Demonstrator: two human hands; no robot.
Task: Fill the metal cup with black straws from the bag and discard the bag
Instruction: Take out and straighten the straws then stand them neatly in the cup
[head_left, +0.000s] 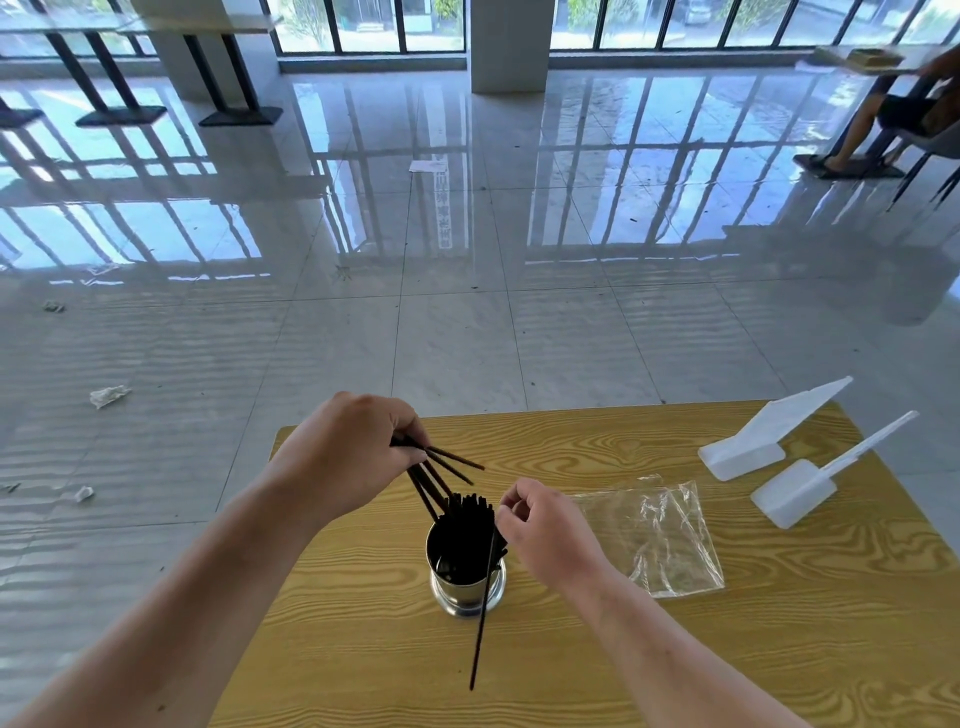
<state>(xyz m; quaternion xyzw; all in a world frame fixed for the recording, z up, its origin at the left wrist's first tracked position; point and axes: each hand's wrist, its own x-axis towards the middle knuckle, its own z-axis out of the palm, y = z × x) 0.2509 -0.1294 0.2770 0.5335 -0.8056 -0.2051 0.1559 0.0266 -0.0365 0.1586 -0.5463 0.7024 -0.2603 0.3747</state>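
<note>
The metal cup (466, 566) stands upright on the wooden table (571, 649), near its front-left part, with a dense bundle of black straws (467, 512) rising out of it. In the head view, the left hand (345, 457) reaches in from the lower left with the forearm angled up and across, knuckles up and fingers curled closed around a few straws (441, 465); their lower ends slant down toward the cup's rim while the upper ends fan out past the fingers. The right hand (545, 530) comes in from the lower right and sits just beside the cup, loosely curled, thumb and forefinger pinched near the top of a single straw (483, 603) that hangs down in front of the cup. The clear plastic bag (654, 535) lies flat and empty on the table, right of the right hand. Two white plastic scoops (769, 441) lie near the table's far right corner.
</note>
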